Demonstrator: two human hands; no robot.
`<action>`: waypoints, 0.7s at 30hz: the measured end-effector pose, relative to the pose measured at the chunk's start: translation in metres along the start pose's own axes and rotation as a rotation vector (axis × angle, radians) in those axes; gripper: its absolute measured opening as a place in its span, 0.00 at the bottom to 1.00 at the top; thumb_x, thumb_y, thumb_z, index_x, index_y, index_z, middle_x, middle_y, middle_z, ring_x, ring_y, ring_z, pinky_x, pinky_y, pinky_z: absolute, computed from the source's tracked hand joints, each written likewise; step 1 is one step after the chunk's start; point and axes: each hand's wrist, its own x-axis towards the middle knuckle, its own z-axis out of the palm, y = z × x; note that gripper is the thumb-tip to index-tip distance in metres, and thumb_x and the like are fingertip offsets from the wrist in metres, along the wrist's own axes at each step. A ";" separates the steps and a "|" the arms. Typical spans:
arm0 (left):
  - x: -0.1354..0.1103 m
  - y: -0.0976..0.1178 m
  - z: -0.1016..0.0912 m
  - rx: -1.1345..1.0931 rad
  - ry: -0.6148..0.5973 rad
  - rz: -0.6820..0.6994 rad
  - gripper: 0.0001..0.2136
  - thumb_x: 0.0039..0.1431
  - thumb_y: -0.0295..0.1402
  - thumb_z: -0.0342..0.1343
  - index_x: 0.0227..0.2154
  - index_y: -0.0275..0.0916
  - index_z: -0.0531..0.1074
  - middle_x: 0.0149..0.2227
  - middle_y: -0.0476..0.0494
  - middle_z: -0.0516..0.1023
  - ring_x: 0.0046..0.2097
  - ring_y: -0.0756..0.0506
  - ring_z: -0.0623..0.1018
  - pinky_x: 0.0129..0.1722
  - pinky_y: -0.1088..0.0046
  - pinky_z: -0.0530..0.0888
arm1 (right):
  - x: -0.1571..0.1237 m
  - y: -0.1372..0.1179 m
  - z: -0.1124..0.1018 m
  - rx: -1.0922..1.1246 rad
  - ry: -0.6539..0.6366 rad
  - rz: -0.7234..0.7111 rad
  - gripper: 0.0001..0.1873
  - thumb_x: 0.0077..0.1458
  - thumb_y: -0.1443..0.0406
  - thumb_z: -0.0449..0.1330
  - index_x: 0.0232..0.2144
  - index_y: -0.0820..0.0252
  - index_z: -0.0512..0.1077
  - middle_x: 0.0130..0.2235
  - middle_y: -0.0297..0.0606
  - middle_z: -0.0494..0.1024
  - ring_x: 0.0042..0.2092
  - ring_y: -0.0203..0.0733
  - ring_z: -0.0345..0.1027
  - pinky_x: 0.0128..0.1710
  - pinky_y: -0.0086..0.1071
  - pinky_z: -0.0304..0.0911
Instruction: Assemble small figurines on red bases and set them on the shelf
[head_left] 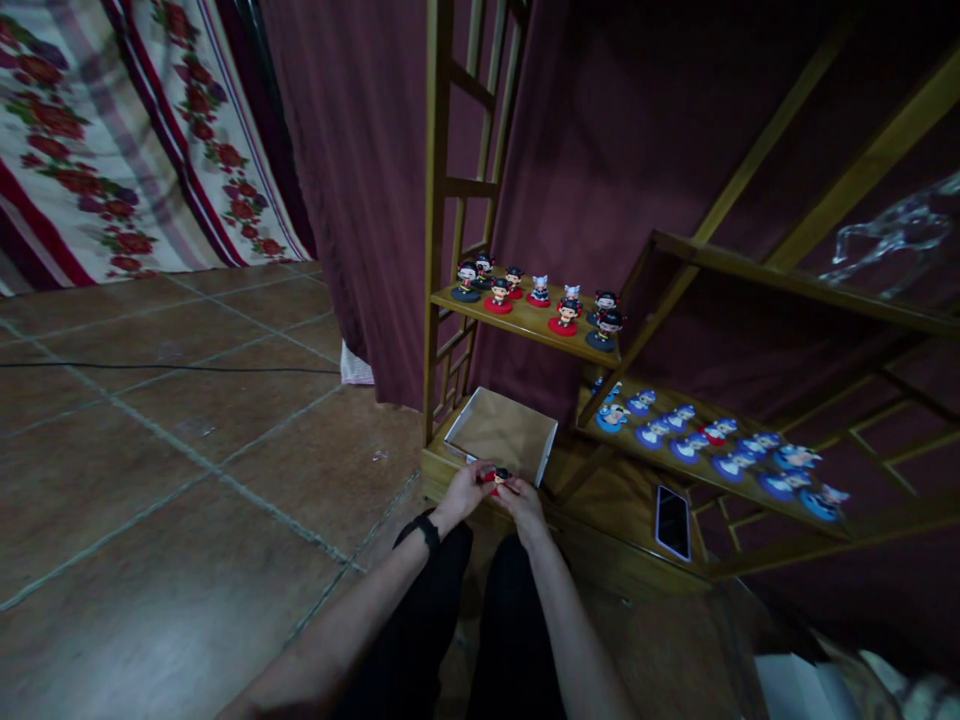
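Observation:
My left hand (466, 490) and my right hand (523, 503) meet in front of a shallow cardboard box (501, 432) on the bottom wooden shelf. Both hands are closed around a small figurine with a red base (499, 476). A black band sits on my left wrist (424, 529). Several similar figurines on red and dark bases (538, 300) stand on the upper shelf. Several figurines on blue bases (712, 443) line the lower slanted shelf to the right.
A phone (673, 521) lies face up on the bottom shelf right of my hands. The wooden shelf frame (437, 220) stands against a maroon curtain (352, 180). Tiled floor (172, 440) spreads left, with a black cable (150, 368) across it. A floral cloth (112, 130) hangs behind.

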 end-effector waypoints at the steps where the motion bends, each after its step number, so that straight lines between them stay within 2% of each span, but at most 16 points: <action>1: -0.002 0.003 0.000 0.037 -0.008 0.016 0.13 0.41 0.29 0.58 0.34 0.35 0.72 0.27 0.48 0.75 0.32 0.47 0.73 0.34 0.74 0.68 | -0.001 -0.001 0.000 -0.001 0.000 0.001 0.17 0.28 0.62 0.68 0.25 0.62 0.71 0.31 0.38 0.77 0.35 0.42 0.71 0.39 0.40 0.67; 5: -0.009 0.012 0.000 0.252 -0.008 0.069 0.10 0.46 0.29 0.55 0.35 0.37 0.71 0.30 0.44 0.75 0.36 0.45 0.73 0.37 0.71 0.68 | -0.004 -0.004 -0.001 -0.035 -0.002 0.007 0.19 0.30 0.62 0.67 0.29 0.60 0.71 0.35 0.38 0.77 0.39 0.43 0.70 0.39 0.40 0.66; 9: -0.018 0.020 0.002 0.575 -0.013 0.130 0.11 0.52 0.30 0.50 0.40 0.38 0.68 0.37 0.40 0.73 0.40 0.44 0.73 0.40 0.70 0.66 | -0.008 -0.007 -0.002 -0.052 0.000 -0.002 0.21 0.31 0.62 0.66 0.34 0.58 0.71 0.37 0.39 0.76 0.39 0.43 0.69 0.38 0.39 0.66; 14: -0.029 0.032 0.003 0.945 -0.089 0.296 0.15 0.56 0.27 0.44 0.47 0.37 0.62 0.41 0.37 0.70 0.42 0.44 0.71 0.42 0.68 0.66 | -0.009 -0.007 -0.003 -0.063 0.024 -0.054 0.21 0.30 0.68 0.64 0.34 0.57 0.71 0.38 0.36 0.76 0.41 0.43 0.68 0.40 0.37 0.65; 21: -0.037 0.039 0.004 1.175 -0.106 0.453 0.19 0.55 0.24 0.41 0.51 0.32 0.55 0.42 0.34 0.68 0.44 0.42 0.69 0.44 0.64 0.63 | -0.012 -0.007 -0.002 -0.126 0.017 -0.171 0.21 0.33 0.72 0.57 0.36 0.58 0.71 0.40 0.36 0.75 0.41 0.42 0.67 0.41 0.36 0.63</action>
